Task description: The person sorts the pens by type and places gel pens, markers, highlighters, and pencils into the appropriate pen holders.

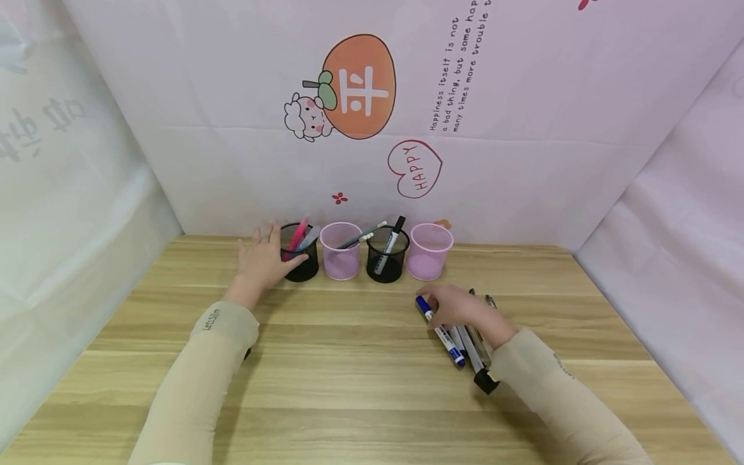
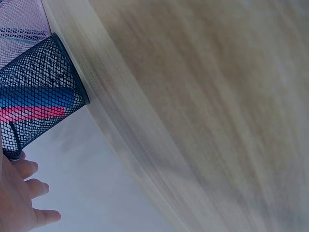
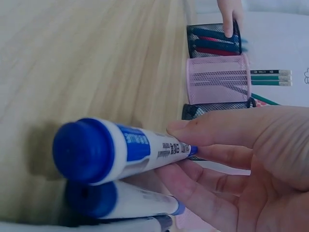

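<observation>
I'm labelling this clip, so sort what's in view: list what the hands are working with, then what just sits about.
In hand:
right hand pinching the blue-capped marker
left hand touching the left black mesh cup
pile of markers under the right hand

Lying about:
two pink cups
second black cup
wall stickers

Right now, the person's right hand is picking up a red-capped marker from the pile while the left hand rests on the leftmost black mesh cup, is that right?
Not quite: the marker in the right hand has a blue cap, not red, as the right wrist view shows clearly. The rest stands: the left hand rests on the leftmost black mesh cup.
</observation>
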`<state>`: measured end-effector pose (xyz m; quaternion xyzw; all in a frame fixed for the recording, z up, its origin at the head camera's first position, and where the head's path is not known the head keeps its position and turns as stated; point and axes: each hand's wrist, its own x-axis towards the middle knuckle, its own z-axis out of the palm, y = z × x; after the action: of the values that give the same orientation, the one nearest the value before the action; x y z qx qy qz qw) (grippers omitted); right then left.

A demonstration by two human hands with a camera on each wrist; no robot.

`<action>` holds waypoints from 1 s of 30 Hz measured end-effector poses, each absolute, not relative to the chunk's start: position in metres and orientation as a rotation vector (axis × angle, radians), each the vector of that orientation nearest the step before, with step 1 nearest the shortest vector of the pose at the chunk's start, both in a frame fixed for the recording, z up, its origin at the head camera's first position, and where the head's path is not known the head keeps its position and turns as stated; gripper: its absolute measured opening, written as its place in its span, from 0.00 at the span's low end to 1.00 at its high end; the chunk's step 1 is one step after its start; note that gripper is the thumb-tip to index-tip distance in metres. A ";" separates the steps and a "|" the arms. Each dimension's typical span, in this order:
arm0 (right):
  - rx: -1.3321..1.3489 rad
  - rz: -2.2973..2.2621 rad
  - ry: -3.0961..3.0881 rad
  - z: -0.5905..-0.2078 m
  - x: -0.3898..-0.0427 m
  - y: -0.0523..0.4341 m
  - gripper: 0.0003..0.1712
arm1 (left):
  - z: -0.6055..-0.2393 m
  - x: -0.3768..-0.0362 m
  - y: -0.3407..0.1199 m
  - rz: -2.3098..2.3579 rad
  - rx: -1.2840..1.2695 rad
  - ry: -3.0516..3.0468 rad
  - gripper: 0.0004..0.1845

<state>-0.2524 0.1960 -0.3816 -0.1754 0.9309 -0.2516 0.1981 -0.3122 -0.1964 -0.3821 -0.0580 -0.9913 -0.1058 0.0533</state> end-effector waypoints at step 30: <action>-0.647 -0.933 2.733 -0.339 -0.266 0.208 0.42 | -0.385 -0.314 -0.198 -0.317 -0.185 -3.009 0.57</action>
<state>-0.2660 0.2085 -0.3386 -0.2179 0.9196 -0.3139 0.0911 -0.3138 -0.1983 -0.3849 -0.0611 -0.9911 -0.1045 0.0549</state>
